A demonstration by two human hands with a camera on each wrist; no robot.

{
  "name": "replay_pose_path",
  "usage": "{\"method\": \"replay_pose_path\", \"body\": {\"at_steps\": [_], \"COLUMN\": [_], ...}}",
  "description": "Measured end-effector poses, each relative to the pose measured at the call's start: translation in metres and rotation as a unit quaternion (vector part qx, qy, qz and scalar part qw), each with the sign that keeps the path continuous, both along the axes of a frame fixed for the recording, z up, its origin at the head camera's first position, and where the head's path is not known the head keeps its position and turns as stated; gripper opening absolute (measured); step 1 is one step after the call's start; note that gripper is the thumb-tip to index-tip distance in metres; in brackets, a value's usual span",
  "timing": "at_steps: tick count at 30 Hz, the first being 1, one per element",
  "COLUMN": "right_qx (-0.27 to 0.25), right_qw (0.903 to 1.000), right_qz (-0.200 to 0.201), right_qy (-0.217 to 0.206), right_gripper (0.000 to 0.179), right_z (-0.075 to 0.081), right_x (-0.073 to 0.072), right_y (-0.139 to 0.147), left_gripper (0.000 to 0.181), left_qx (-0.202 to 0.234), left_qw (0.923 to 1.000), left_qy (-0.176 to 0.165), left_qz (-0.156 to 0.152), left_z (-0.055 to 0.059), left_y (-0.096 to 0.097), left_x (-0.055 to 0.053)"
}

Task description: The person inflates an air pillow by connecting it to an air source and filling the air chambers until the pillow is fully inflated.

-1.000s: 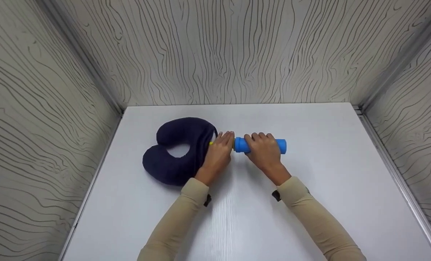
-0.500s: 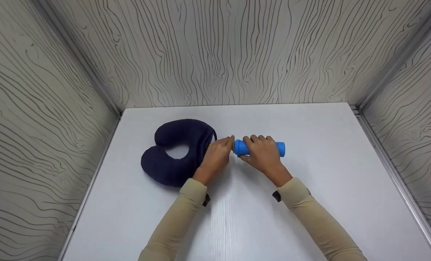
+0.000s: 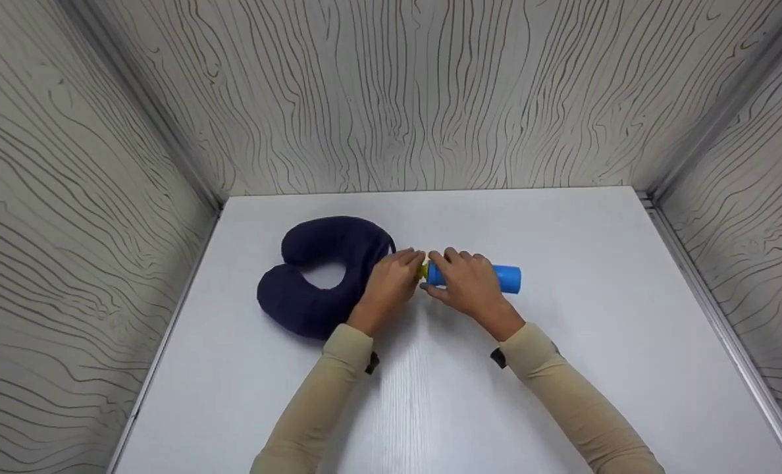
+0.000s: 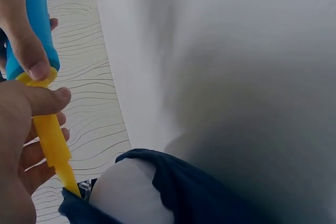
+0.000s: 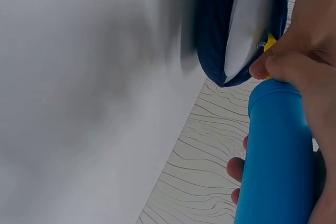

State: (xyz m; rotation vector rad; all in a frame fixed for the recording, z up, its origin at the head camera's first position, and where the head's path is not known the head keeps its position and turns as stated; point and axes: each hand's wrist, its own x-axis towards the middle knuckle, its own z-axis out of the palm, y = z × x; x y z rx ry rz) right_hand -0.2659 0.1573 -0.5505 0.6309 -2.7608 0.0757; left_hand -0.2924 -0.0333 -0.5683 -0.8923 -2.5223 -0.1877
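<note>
My right hand grips the blue barrel of a hand pump, its thumb up at the yellow collar in the left wrist view. Curled round the yellow stepped nozzle is my left hand. The nozzle's thin tip runs down to the opening of a navy neck pillow, where the fabric edge hides its end. White inner material bulges out of that opening. From the right wrist view, the barrel points straight at the pillow, with fingers of both hands meeting at its top.
Everything lies over a white table with its back edge against a wood-patterned wall. Similar side panels rise on the left and right. A black band shows at the right cuff.
My right hand has slid left along the barrel toward the yellow collar, baring more of the pump's right end. My left fingers have curled in more around the nozzle. The pillow stays in place.
</note>
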Motion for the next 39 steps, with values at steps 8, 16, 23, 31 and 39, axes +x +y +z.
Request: {"method": "replay_pose_path", "body": {"at_steps": [8,16,23,31,39], "right_qx": [0.008,0.010,0.004,-0.002,-0.019], "right_qw": [1.0000,0.9999,1.0000,0.9998,0.9997], "right_qz": [0.002,-0.008,-0.007,-0.018,-0.007], "right_qy": [-0.004,-0.002,0.005,-0.003,0.015], "right_gripper": [0.055,0.053,0.052,0.052,0.051], "right_z": [-0.002,-0.002,-0.001,0.001,-0.001], "right_x": [-0.003,-0.007,-0.009,-0.010,-0.011], "right_y": [-0.001,0.003,0.007,0.013,0.016], "left_gripper": [0.044,0.038,0.030,0.030,0.026], "left_qx": [0.019,0.018,0.031,0.045,0.120], "left_qw": [0.9988,0.9971,0.9941,0.9871,0.9817], "left_qy": [-0.044,-0.052,-0.070,-0.113,-0.118], "left_qz": [0.001,0.053,0.077,0.104,0.089], "left_z": [0.004,0.012,0.014,0.011,0.007], "left_y": [-0.008,-0.024,-0.037,-0.045,-0.050], "left_x": [-0.001,-0.008,-0.011,-0.011,-0.010]}}
